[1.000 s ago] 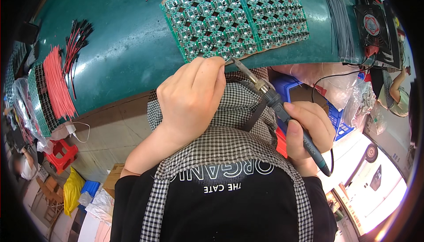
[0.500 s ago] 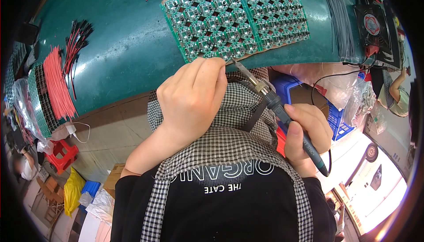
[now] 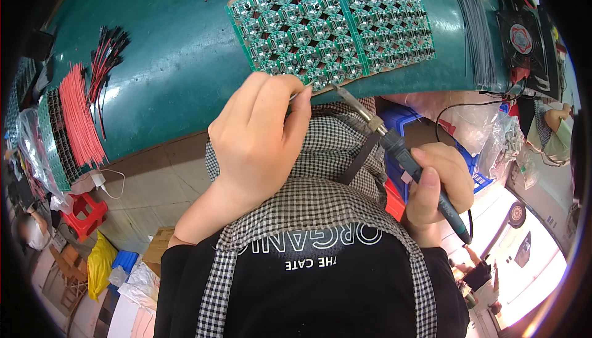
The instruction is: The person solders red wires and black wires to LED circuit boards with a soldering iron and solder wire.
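Two green circuit-board panels (image 3: 327, 26) full of round star-shaped boards lie side by side at the near edge of the green workbench (image 3: 172, 60). My right hand (image 3: 438, 184) grips a dark soldering iron (image 3: 401, 153), its metal tip touching the front edge of the left panel. My left hand (image 3: 262, 131) is curled just left of the tip, pinching a thin solder wire (image 3: 296, 95) toward the same spot. A checked apron and black shirt fill the lower middle.
Bundles of red and black wires (image 3: 80, 116) and stacked green boards lie at the bench's left end. A black fan (image 3: 521, 39) and thin grey wires (image 3: 475, 29) sit at the right. A blue crate (image 3: 407, 122), red stool (image 3: 80, 211) and bags are below.
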Motion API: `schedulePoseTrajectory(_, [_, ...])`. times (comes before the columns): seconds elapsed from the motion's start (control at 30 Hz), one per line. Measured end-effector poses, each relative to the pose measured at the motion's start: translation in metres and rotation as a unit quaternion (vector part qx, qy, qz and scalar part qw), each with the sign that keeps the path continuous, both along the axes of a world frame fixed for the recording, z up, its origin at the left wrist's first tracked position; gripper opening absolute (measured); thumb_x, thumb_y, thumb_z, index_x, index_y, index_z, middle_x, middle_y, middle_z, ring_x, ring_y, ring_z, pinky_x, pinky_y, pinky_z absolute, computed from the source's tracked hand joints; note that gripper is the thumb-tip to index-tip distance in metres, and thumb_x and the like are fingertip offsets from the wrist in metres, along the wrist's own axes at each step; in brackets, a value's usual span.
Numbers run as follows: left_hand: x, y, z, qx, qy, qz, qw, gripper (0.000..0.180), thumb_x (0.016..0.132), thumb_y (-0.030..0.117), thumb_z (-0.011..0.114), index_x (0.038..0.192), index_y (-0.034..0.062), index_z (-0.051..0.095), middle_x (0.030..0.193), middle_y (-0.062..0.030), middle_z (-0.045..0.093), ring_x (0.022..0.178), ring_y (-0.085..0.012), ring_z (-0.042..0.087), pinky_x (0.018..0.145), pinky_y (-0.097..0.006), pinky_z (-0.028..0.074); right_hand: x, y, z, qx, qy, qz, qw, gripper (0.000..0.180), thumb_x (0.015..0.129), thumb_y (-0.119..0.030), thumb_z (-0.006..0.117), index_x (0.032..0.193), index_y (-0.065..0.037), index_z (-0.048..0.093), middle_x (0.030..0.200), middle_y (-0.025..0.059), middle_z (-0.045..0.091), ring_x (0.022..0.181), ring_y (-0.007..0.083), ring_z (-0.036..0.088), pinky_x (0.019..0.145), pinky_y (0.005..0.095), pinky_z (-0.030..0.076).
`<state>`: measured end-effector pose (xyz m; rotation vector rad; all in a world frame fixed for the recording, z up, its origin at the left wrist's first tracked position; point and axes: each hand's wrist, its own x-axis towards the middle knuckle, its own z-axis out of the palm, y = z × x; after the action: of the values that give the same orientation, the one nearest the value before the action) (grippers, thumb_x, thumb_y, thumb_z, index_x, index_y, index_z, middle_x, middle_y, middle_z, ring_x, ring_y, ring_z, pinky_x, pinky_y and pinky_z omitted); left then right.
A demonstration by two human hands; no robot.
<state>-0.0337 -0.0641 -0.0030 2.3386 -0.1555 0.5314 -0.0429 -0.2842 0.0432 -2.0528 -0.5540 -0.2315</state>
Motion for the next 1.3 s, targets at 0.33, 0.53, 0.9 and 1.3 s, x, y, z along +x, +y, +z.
schedulePoseTrajectory(0.33, [0.012,-0.002,-0.008,0.015,-0.033,-0.001,0.999,0.018,0.073,0.001,0.07,0.089,0.0057,0.062,0.076,-0.0056,0.055,0.061,-0.0208,0.058,0.053,-0.031,0.046,0.018,0.006,0.001,-0.021,-0.036,0.007,0.999,0.017,0.073,0.001,0.066,0.089,0.006,0.066,0.073,0.0145,0.064,0.06,0.0228,0.062,0.053,0.0296,0.048])
schedulePoseTrajectory(0.53, [0.014,-0.002,-0.01,0.021,-0.03,-0.003,0.999,0.017,0.074,0.002,0.07,0.088,0.0059,0.062,0.077,-0.0054,0.055,0.061,-0.0202,0.058,0.051,-0.031,0.047,0.025,0.01,0.003,-0.03,-0.048,0.027,0.998,0.022,0.068,0.003,0.071,0.09,0.005,0.067,0.074,0.0133,0.064,0.061,0.021,0.062,0.051,0.0271,0.047])
schedulePoseTrajectory(0.9, [0.016,-0.006,-0.003,0.035,0.014,-0.01,0.999,0.016,0.076,0.001,0.067,0.085,0.0057,0.056,0.079,-0.0071,0.052,0.058,-0.0225,0.057,0.049,-0.032,0.047,0.029,0.013,0.015,-0.061,-0.013,0.065,0.996,0.031,0.065,0.002,0.077,0.095,0.002,0.069,0.082,0.0122,0.063,0.063,0.0207,0.061,0.053,0.0276,0.048])
schedulePoseTrajectory(1.3, [0.013,-0.001,0.002,0.003,0.034,-0.009,0.999,0.016,0.075,-0.001,0.066,0.086,0.0049,0.057,0.08,-0.0075,0.053,0.06,-0.0234,0.057,0.053,-0.033,0.047,0.028,0.008,0.017,-0.057,-0.085,0.057,0.993,0.014,0.073,0.002,0.067,0.085,0.007,0.066,0.075,0.0159,0.066,0.058,0.0243,0.063,0.05,0.0299,0.05])
